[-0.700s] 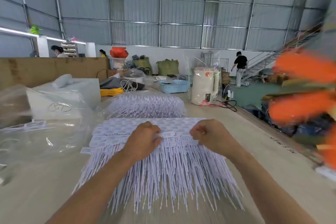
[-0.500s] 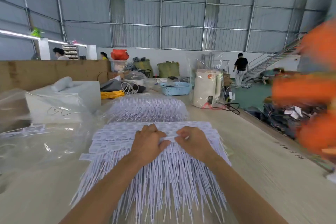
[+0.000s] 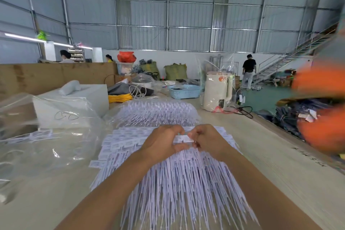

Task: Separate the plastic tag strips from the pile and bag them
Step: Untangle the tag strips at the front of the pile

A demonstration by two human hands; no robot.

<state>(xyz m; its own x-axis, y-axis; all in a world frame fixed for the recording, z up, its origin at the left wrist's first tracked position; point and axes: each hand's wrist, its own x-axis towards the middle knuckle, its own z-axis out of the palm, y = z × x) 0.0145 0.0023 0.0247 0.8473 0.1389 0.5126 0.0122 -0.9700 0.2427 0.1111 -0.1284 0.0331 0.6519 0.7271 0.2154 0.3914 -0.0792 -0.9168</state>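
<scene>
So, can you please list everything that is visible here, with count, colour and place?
tag pile: one, white, table centre
tag strip: one, white, pinched between both hands
bagged tags: one bundle, white, behind the pile
plastic bag: one, clear, left
box: one, white, left rear
basket: one, blue, rear
kettle: one, cream, right rear
cable: one coil, yellow, rear
table: one, beige
left hand: on strip
right hand: on strip
</scene>
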